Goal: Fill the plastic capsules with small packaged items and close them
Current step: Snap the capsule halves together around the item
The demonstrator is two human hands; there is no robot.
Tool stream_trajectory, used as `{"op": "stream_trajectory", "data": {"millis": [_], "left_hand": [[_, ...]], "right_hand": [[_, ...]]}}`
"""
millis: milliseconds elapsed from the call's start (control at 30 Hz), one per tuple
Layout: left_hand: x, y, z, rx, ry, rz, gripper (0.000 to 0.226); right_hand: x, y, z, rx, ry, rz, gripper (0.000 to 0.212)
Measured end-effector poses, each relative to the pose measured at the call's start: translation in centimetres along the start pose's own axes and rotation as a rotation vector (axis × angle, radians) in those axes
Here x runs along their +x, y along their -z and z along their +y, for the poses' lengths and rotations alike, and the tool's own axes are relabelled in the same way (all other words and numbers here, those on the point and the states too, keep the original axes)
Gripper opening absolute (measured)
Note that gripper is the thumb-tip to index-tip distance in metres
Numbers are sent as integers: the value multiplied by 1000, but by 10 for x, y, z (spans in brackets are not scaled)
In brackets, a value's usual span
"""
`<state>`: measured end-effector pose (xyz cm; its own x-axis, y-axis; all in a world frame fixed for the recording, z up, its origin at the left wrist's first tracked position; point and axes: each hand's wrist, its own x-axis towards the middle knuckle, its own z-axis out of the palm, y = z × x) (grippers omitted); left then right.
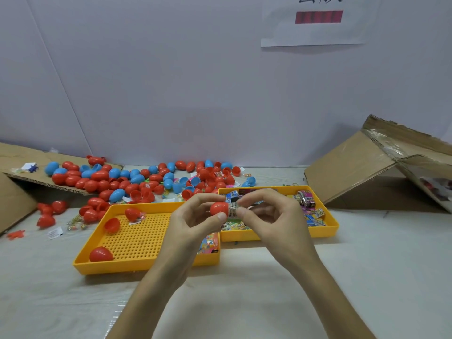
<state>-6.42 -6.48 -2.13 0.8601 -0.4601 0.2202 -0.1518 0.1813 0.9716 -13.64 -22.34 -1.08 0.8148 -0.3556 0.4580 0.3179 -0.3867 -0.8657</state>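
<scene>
- The red shell (218, 208) is in my left hand (193, 218), pinched between thumb and curled fingers. It hangs in the air above the far right corner of the holed tray (146, 267), with its open end turned right.
- My right hand (266, 216) pinches a small packet (233, 208) between thumb and forefinger. The packet's end sits at the shell's mouth and touches it; I cannot tell how far in it goes.
- Both my hands meet over that same corner of the holed tray, and my forearms cross its near right side.
- Inside the holed tray lie three red pieces (101, 254): one by the near left corner and two toward the far left. A bright wrapper (208, 243) lies at its right wall.
- Touching the holed tray's right side is a second yellow tray (326, 232) holding many loose packets (310, 209).
- Behind the holed tray a pile of red and blue capsules (137, 179) spreads over the table (367, 253); some are whole, some are open halves.
- Far left of the holed tray lies flattened cardboard (14, 157).
- Well to the right of it stands a tilted cardboard box (352, 167).
</scene>
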Motion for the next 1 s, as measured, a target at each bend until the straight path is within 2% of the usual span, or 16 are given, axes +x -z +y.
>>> {"op": "stream_trajectory", "data": {"millis": [300,667,1000], "left_hand": [[-1,-2,0,6,-3,-9,26],[0,-1,-2,80,-77,4,27],[1,-2,-2,101,-70,6,25]], "right_hand": [[0,-1,-1,-137,82,22,7],[-2,-3,-2,-103,105,29,8],[-3,-3,-1,-77,86,8,8]]}}
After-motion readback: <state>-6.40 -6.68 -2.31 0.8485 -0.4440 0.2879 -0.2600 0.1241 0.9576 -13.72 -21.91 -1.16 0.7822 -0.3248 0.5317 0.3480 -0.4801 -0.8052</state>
